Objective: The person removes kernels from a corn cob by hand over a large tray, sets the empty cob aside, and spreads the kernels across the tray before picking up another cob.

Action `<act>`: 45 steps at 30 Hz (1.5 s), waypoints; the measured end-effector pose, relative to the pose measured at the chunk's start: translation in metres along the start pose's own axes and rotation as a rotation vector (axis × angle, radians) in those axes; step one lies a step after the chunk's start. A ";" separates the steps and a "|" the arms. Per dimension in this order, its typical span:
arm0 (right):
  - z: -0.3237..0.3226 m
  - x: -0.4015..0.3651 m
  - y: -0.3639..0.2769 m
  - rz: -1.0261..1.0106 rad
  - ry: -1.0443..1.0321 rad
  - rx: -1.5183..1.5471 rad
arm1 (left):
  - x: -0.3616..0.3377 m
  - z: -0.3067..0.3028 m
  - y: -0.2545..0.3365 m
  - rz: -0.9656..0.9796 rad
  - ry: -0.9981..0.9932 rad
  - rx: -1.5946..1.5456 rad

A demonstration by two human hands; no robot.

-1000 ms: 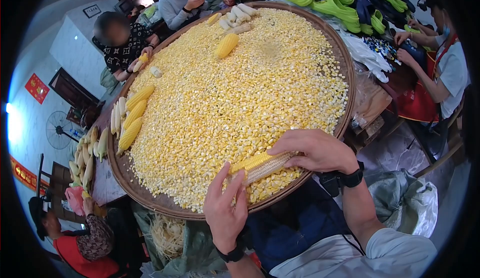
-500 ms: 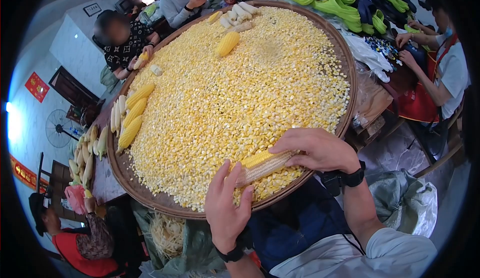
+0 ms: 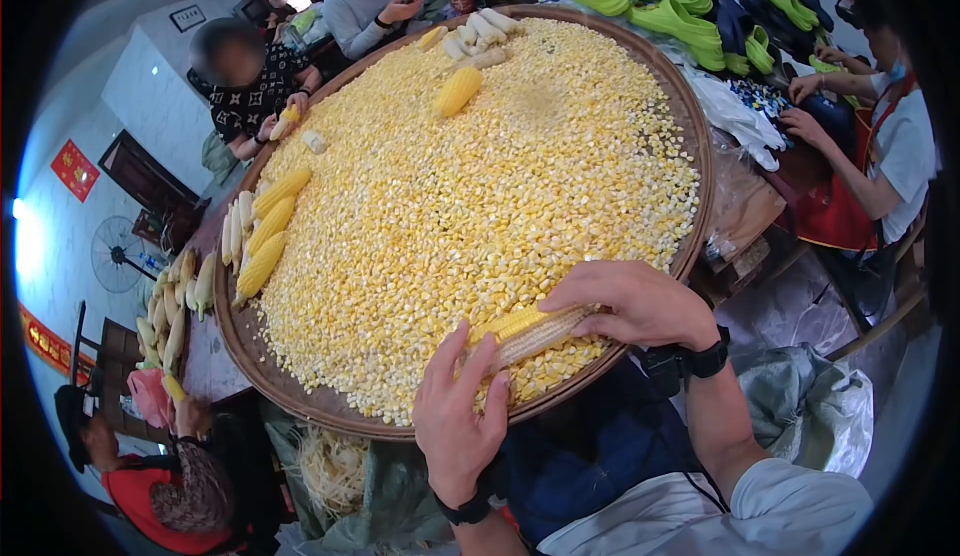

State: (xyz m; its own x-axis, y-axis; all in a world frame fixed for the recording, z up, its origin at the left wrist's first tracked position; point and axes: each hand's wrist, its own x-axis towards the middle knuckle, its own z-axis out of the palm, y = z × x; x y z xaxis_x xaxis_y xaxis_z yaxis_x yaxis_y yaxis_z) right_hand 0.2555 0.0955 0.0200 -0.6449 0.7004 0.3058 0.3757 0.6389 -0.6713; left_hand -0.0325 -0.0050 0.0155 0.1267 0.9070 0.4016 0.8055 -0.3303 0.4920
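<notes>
A partly stripped corn cob (image 3: 535, 338) lies between my hands at the near edge of a big round tray (image 3: 225, 331) heaped with loose yellow kernels (image 3: 420, 226). Yellow rows remain on its upper side, and its lower side is bare and pale. My right hand (image 3: 635, 306) grips the cob's right end with fingers over the top and thumb below. At the left end my left hand (image 3: 462, 406) touches the cob, its fingers apart and pointing up.
Whole yellow cobs (image 3: 268, 228) and stripped cobs (image 3: 485, 31) rest on the tray. More cobs (image 3: 172, 306) lie on the table at left. Several people sit around, one (image 3: 245, 81) holding corn. Green clogs (image 3: 680, 21) are piled at upper right.
My left hand has shifted slightly right and down along the cob. The co-worker at lower left has moved a little, and the one at right has moved their hands.
</notes>
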 end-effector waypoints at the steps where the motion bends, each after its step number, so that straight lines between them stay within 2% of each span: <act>1: 0.000 0.000 -0.001 0.000 0.004 0.009 | -0.001 0.001 -0.001 0.000 0.007 -0.006; 15: 0.000 0.000 0.000 0.019 -0.018 0.000 | -0.003 0.000 -0.003 -0.023 0.049 -0.064; 24: 0.000 0.000 0.000 0.016 -0.020 -0.014 | 0.004 -0.004 0.003 0.015 -0.058 0.052; 36: 0.000 0.001 -0.002 -0.003 -0.007 0.013 | 0.001 -0.002 0.004 -0.039 0.017 -0.028; 39: 0.000 0.001 -0.002 -0.002 -0.008 0.017 | 0.000 -0.001 0.001 -0.021 0.030 -0.043; 45: 0.000 0.001 -0.002 0.000 -0.001 0.020 | -0.001 -0.007 -0.007 0.155 -0.062 0.071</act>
State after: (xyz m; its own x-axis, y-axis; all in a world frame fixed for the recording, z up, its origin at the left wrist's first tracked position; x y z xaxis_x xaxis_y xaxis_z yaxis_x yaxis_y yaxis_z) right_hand 0.2539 0.0949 0.0217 -0.6455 0.7004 0.3046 0.3625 0.6320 -0.6849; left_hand -0.0424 -0.0050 0.0167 0.2860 0.8620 0.4185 0.8121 -0.4499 0.3716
